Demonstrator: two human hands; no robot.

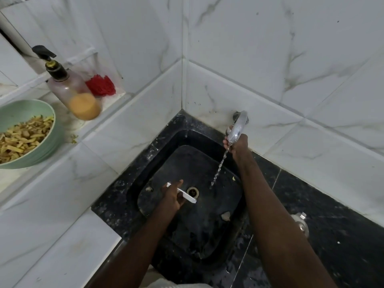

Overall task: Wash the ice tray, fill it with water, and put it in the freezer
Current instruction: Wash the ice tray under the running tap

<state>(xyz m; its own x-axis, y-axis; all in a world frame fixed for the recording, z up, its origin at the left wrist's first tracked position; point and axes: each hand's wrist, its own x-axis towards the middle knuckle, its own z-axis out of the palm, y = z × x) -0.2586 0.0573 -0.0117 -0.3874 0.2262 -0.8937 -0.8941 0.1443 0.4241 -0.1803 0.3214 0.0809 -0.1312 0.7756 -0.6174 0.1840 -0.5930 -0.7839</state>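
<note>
So the person is holding the ice tray (187, 195) in the left hand (171, 196), fingers and thumb pinching it. It's showing edge-on, so it's just looking like a thin white strip. The tray is hanging low over the black sink (207, 229), right above the drain (192, 191), which is sitting just past the left fingertips.

The right hand (236, 145) is reaching out further, up by the back wall, and its fingers are curling round the end of the tap (239, 125). A thin stream of water (218, 169) is falling from just under that hand and landing between the two hands, off to the right of the tray, not on it.

Well off to the left of the left hand, a soap bottle (76, 94), a red scrubber (100, 85) and a green bowl (41, 154) of food scraps are sitting on a ledge. The black counter (332, 235) is running along under the right arm.
</note>
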